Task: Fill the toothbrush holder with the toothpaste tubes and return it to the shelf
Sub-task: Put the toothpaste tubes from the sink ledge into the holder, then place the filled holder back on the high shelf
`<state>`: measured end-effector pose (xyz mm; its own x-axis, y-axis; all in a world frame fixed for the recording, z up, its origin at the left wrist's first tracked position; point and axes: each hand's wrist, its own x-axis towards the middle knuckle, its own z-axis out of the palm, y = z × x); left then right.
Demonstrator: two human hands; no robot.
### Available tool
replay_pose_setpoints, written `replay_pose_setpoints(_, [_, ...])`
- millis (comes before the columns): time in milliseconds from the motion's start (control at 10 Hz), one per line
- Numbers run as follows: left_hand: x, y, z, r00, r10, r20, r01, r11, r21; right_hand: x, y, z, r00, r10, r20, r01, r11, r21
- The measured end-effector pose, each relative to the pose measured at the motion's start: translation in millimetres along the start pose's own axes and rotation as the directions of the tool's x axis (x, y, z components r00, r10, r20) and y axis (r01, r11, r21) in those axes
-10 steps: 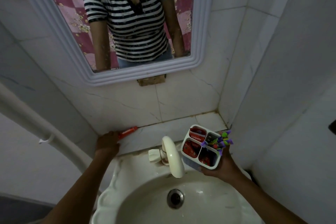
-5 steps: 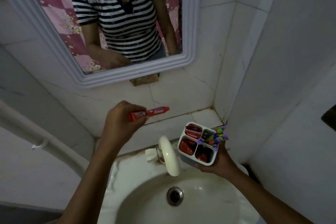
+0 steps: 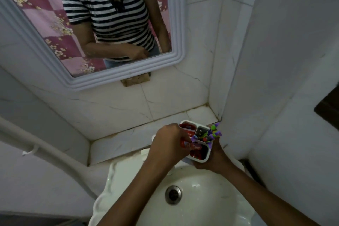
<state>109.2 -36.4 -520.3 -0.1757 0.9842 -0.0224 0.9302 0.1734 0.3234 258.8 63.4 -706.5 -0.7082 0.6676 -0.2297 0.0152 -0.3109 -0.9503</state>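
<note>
A white toothbrush holder (image 3: pixel 201 160) with four compartments hangs above the sink's back rim, gripped from below and the right by my right hand (image 3: pixel 212 159). Red toothpaste tubes fill its left and front compartments. Purple and green toothbrush heads (image 3: pixel 211 135) stick out of the far right one. My left hand (image 3: pixel 169 143) covers the holder's left side and pinches a small red toothpaste tube (image 3: pixel 190 145), whose end lies over a front compartment. The tiled shelf (image 3: pixel 128 141) behind the sink is bare.
The white sink (image 3: pixel 201 198) with its metal drain (image 3: pixel 173 194) lies below my hands; the tap is hidden behind my left arm. A framed mirror (image 3: pixel 113 80) hangs above the shelf. Tiled walls close in on the right. A white pipe (image 3: pixel 45 148) runs along the left.
My left hand picked the red tube off the shelf, carried it right and down, and now holds it at the holder. The holder stayed in my right hand.
</note>
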Motion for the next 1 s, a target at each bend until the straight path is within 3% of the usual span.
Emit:
replay_pose_setpoints(100, [5, 4, 21, 1.0, -0.023, -0.011, 0.023, 0.999, 0.027, 2, -1, 4, 1.0, 0.026, -0.003, -0.026, 0.999, -0.022])
replay_pose_setpoints(200, [9, 5, 32, 0.999, -0.039, 0.003, 0.038, 0.997, 0.062, -2, 3, -1, 0.976, -0.161, -0.145, 0.069, 0.866, -0.495])
replay_pose_setpoints(300, [9, -2, 26, 0.997, -0.072, -0.005, 0.072, 0.995, 0.062, -13, -11, 10, 0.981, -0.086, -0.176, -0.055, 0.743, -0.667])
replay_pose_setpoints(400, [2, -18, 16, 0.979, -0.117, -0.168, 0.117, 0.993, -0.005, -10, -13, 8, 0.964, -0.148, -0.221, -0.013, 0.802, -0.597])
replay_pose_setpoints(500, [-5, -34, 6, 0.969, -0.17, -0.182, 0.175, 0.984, 0.014, -16, -21, 14, 0.946, -0.208, -0.248, 0.057, 0.86, -0.507])
replay_pose_setpoints(600, [-12, -42, -6, 0.97, -0.243, -0.008, 0.243, 0.97, 0.007, -23, -45, 21, 0.922, -0.269, -0.277, 0.172, 0.928, -0.33])
replay_pose_setpoints(700, [-20, -34, -21, 0.973, -0.215, 0.081, 0.228, 0.95, -0.213, -32, -85, 28, 0.886, -0.379, -0.267, 0.281, 0.898, -0.34])
replay_pose_setpoints(800, [-27, -13, -47, 0.989, -0.105, -0.1, 0.054, 0.906, -0.42, -43, -145, 42, 0.812, -0.524, -0.256, 0.433, 0.836, -0.338])
replay_pose_setpoints(900, [-30, 11, -102, 0.944, -0.014, -0.331, -0.169, 0.839, -0.518, -52, -225, 60, 0.728, -0.639, -0.247, 0.568, 0.765, -0.304])
replay_pose_setpoints(1000, [-29, 35, -182, 0.882, 0.115, -0.458, -0.371, 0.769, -0.521, -72, -325, 80, 0.606, -0.75, -0.264, 0.705, 0.66, -0.258])
